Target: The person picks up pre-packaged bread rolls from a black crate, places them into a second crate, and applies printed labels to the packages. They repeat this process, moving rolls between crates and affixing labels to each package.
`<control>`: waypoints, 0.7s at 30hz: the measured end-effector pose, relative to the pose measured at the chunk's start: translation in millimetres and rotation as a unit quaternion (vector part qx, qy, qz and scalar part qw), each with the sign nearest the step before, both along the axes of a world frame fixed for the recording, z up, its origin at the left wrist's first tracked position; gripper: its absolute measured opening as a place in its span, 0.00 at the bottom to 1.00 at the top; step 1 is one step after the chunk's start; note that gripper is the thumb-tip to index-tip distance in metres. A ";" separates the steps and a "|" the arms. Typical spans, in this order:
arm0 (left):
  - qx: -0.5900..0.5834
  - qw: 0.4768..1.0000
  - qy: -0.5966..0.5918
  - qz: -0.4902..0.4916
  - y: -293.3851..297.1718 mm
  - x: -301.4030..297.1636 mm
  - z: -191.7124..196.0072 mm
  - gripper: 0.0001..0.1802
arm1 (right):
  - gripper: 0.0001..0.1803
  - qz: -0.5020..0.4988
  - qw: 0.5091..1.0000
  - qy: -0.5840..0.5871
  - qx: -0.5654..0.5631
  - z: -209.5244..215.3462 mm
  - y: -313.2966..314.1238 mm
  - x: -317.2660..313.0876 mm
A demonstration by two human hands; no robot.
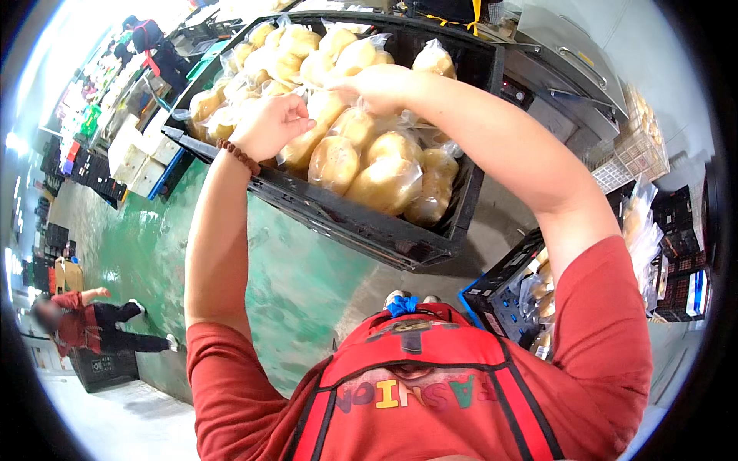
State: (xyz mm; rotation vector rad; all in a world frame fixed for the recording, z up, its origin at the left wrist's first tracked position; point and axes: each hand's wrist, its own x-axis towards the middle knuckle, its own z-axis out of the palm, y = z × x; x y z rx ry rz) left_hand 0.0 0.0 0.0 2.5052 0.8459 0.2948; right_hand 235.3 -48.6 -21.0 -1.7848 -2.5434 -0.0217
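Note:
A large black crate (338, 201) in front of me is heaped with clear plastic bags of rounded, yellow-brown, potato-like food. My left hand (269, 125), a beaded bracelet at its wrist, is over the near left side of the crate with its fingers curled in. Whatever may be between those fingers is hidden. From the right, my right hand (378, 89) reaches across the heap, its fingertips closed at the top of a bag (315, 132). More filled bags (390, 170) lie below the two hands, near the crate's front wall.
A blue-and-black crate (496, 300) with bagged goods stands low at my right. Stainless equipment (573, 58) is beyond the big crate. On the left, a person in red (84, 323) is by a black bin, and white boxes (142, 157) stand on the green floor (300, 261).

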 end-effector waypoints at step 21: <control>0.063 0.995 0.066 0.042 11.6 -12.7 -7.8 0.28 | 0.10 -0.014 0.703 0.577 0.416 153.2 -220.6 62.9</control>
